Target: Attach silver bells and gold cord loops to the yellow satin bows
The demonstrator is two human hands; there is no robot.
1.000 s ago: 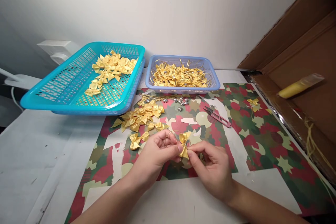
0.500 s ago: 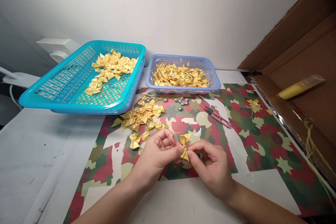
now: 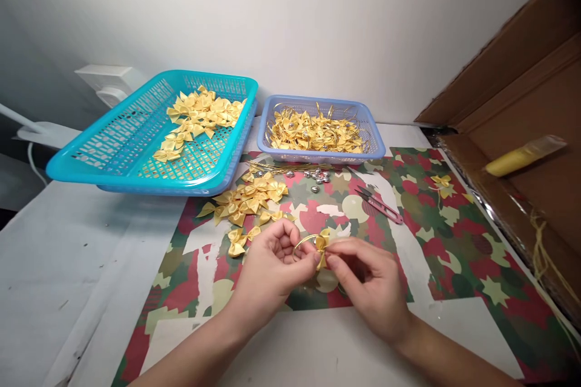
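Between my hands is a yellow ribbon bow (image 3: 322, 240) with a looped gold cord (image 3: 305, 240) beside it. My left hand (image 3: 275, 260) pinches the bow's left side, and the loop curves over its fingers. From the right, my right hand (image 3: 370, 275) pinches the bow's middle between thumb and forefinger. What sits inside the right fingertips is too small to make out. Loose yellow bows (image 3: 252, 196) lie in a heap beyond my left hand. Small silver bells (image 3: 319, 175) and several gold cords (image 3: 290, 167) rest behind the bow.
A turquoise basket (image 3: 104, 178) holding yellow bows stands at the left. A lilac basket (image 3: 318, 157) with corded bows sits at the back. Pink-handled thread snips (image 3: 381, 204) lie to the right. Cardboard (image 3: 521, 103) borders the right side, with a yellow tube (image 3: 517, 157).
The gold cord now shows as a wider loop left of the bow, and the bow has turned slightly. Both hands keep pinching. The whole view has shifted a little.
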